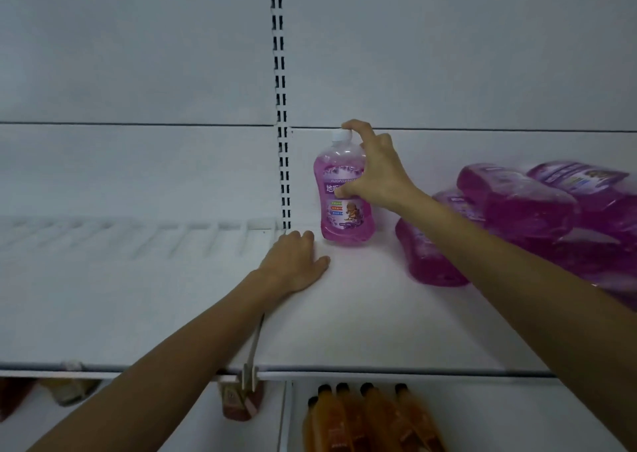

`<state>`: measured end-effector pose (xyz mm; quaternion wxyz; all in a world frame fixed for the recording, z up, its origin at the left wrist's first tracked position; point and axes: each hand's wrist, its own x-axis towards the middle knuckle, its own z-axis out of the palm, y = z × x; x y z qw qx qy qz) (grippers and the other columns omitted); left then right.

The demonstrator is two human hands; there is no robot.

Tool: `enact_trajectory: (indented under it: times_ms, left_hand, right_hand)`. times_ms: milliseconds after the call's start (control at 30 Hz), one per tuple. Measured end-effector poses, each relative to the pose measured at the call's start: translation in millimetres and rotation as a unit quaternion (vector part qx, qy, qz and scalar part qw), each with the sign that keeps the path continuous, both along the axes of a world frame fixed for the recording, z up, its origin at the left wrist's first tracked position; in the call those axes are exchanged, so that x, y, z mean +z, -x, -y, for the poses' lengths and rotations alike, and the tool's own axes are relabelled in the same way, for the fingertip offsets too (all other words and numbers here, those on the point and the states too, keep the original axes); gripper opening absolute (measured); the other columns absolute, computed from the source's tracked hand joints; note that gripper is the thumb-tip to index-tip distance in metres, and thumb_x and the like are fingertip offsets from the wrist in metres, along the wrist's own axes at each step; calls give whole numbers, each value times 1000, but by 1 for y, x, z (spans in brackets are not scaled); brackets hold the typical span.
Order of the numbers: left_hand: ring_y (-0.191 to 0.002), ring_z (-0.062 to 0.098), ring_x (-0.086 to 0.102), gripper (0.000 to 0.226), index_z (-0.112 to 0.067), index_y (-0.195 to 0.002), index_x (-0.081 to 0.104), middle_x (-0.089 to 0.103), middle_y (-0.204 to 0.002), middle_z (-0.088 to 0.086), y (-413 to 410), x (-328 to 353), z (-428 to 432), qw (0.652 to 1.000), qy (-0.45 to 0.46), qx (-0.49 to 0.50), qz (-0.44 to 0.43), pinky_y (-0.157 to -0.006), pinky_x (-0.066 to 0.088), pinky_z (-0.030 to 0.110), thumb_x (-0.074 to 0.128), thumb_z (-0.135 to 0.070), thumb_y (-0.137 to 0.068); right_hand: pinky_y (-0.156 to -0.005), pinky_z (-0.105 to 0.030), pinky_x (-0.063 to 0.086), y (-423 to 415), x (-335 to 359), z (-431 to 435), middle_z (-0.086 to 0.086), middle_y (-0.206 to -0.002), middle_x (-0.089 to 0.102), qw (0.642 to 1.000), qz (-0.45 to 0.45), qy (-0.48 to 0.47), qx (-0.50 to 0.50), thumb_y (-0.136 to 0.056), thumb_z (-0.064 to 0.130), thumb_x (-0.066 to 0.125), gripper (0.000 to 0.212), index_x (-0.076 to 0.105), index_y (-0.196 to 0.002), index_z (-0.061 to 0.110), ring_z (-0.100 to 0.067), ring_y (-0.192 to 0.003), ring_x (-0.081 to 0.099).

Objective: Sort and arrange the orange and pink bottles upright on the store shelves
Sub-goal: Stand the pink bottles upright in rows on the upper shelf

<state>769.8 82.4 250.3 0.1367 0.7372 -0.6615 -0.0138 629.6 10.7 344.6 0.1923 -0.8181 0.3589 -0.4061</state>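
Right of centre in the frame, a heap of pink bottles (517, 217) lies on its side, stacked and overlapping, near the one upright pink bottle (345, 210) at mid-frame. The right hand (375, 172) grips that bottle, forefinger hooked over its white cap (340, 136) and thumb pressed on the label. The left hand (296, 262) rests palm down just left of the bottle, fingers close together and thumb out, holding nothing.

Both stand on a white shelf (362, 313) against a pale back panel (138, 55), split by a slotted upright (281, 107). A metal bracket (250, 372) hangs at the shelf's front edge. At the bottom of the frame, orange bottles (365, 417) with dark caps lean in a row on the tier below; blurred items sit at lower left.

The label reads "FLOOR CLEANER" above Chinese characters partly covered by the thumb.
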Motion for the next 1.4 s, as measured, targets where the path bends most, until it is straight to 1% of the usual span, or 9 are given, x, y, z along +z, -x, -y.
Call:
enact_trajectory:
  times_ms: [367,467,600,733,867,1000,1167,1300,1400]
  left_hand:
    - [-109,29,51,39,-8,-113,55,57,-118,11,-1,-5,-8,991,56,-15,123,-86,42,38,38,-39,-95]
    - [-107,30,51,39,-8,-113,57,58,-116,11,-2,-8,-10,989,81,-25,119,-84,41,36,38,-37,-94]
    - [-104,29,51,41,-7,-109,58,58,-112,12,-3,-13,-10,990,88,-25,105,-83,41,36,38,-39,-94]
    - [-105,28,51,41,-8,-109,59,58,-113,12,-4,-11,-11,990,86,-30,110,-84,40,35,37,-39,-94]
    - [-109,25,54,38,-14,-117,59,60,-120,7,0,3,-21,984,98,-76,126,-88,41,33,41,-38,-94]
    - [-112,23,55,41,-18,-123,56,60,-124,3,30,43,-26,978,171,-121,8,-89,43,33,47,-42,-92]
    - [-115,20,54,61,-19,-130,47,60,-125,2,101,92,-19,962,182,-156,-134,-91,43,34,49,-60,-85]
    - [-120,29,52,93,-19,-145,22,56,-130,8,155,102,-13,972,120,-170,-112,-96,39,40,46,-75,-75]
    - [-122,32,50,105,-26,-150,2,55,-132,10,177,94,-3,977,73,-174,-99,-99,38,44,47,-78,-71]
  right_hand:
    - [-68,-8,49,-37,-30,27,-3,-116,37,998,38,-1,52,-69,5,80,88,33,-139,30,-16,-103,50]
    - [-89,-28,45,-46,-33,31,-4,-124,41,998,-6,51,20,-71,16,81,88,31,-142,30,-22,-115,40]
    - [-100,-35,44,-55,-38,33,-9,-131,31,998,-11,55,3,-73,18,80,91,27,-146,30,-24,-124,33]
    - [-100,-39,45,-52,-35,28,-10,-124,31,997,-51,55,-18,-74,25,80,98,18,-149,31,-23,-121,34]
    - [-98,-38,40,-41,-24,8,-13,-140,28,985,-129,86,-76,-78,42,73,101,6,-151,22,-25,-130,27]
    - [-101,-35,34,-2,17,-15,-12,-140,34,978,-127,112,-121,-84,41,65,74,31,-144,14,-25,-131,31]
    - [-93,-32,44,92,77,-29,-6,-121,55,971,-145,66,-181,-85,39,64,49,53,-125,12,-20,-108,53]
    - [-82,-32,47,164,83,-12,-9,-106,65,959,-154,3,-239,-94,33,53,32,62,-108,5,-26,-94,60]
    - [-81,-35,50,180,62,-4,-12,-105,66,964,-157,-52,-211,-96,35,49,38,59,-113,3,-30,-92,62]
